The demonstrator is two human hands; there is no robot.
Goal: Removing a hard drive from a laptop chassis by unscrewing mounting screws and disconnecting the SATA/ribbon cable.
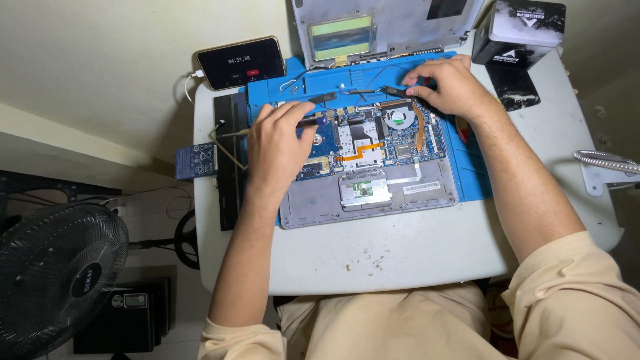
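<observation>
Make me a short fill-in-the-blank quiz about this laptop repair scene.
1. The opened laptop lies on a mat coloured ____.
2. The phone stands at the table's far ____ corner.
3. The right hand rests at the laptop's ____ edge, close to the fan.
4. The left hand holds a thin ____ tool over the board.

Missing words: blue; left; far; dark

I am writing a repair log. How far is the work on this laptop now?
Done: the laptop lies open on the blue mat, its board and fan bare. In hand: the left hand holds a dark tool at the board; the right hand is at the back edge. Left: board and fan remain in place.
</observation>
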